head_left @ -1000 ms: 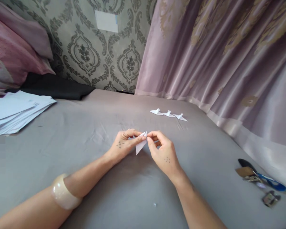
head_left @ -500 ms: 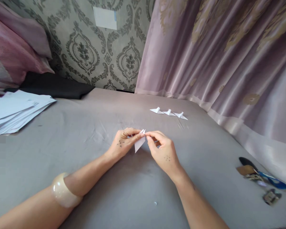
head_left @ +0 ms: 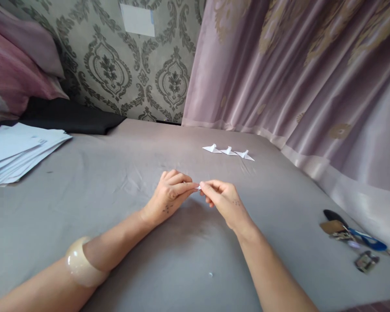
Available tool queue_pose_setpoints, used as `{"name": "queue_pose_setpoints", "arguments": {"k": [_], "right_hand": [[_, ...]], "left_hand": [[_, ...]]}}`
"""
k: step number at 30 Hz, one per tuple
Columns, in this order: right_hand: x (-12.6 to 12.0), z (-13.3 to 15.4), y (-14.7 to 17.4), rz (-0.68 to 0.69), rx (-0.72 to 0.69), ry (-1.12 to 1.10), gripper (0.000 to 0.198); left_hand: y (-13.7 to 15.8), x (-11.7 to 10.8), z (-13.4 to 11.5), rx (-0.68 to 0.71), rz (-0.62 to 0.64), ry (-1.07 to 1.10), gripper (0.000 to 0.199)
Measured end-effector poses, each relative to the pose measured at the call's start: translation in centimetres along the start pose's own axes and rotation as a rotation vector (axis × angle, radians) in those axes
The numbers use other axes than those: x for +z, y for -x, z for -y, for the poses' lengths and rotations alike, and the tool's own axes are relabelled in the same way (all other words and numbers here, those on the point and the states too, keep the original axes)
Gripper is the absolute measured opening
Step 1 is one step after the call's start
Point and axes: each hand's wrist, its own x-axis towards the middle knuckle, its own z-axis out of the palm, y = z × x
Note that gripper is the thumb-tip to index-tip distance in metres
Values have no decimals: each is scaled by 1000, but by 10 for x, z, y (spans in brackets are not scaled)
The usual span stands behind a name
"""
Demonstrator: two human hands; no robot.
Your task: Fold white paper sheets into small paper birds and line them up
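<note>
2 hands (head_left: 170, 193) — 3 paper figures (head_left: 228, 151)

Domestic interior, a furnished room of a home; whether a bedroom cannot be told. Beneath the left hand (head_left: 169, 195) and the right hand (head_left: 229, 201) extends a broad grey cloth (head_left: 143, 268), wrinkled in places. Beyond both rises damask-patterned wallpaper (head_left: 141, 78). To their right, a long mauve curtain (head_left: 247, 86) with gold motifs descends to the cloth's edge; far to their left, pink fabric (head_left: 13, 69) gathers in folds.
</note>
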Motion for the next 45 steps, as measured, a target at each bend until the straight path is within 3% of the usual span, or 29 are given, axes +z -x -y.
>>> {"name": "queue_pose_setpoints", "arguments": {"k": [10, 18, 25, 38, 45], "right_hand": [[-5, 1, 0, 25, 82, 17, 22], [-9, -6, -4, 132, 153, -245, 24], [-8, -4, -4, 189, 197, -385, 22], [-7, -8, -8, 241, 412, -604, 16], [-8, -9, -9, 235, 364, -572, 14]], "left_hand": [[-2, -2, -2, 11, 32, 18, 19], [-4, -1, -4, -162, 74, 339, 20], [-8, -4, -11, -292, 34, 539, 13], [-7, -3, -11, -331, 44, 582, 9], [-8, -3, -14, -404, 88, 631, 9]]}}
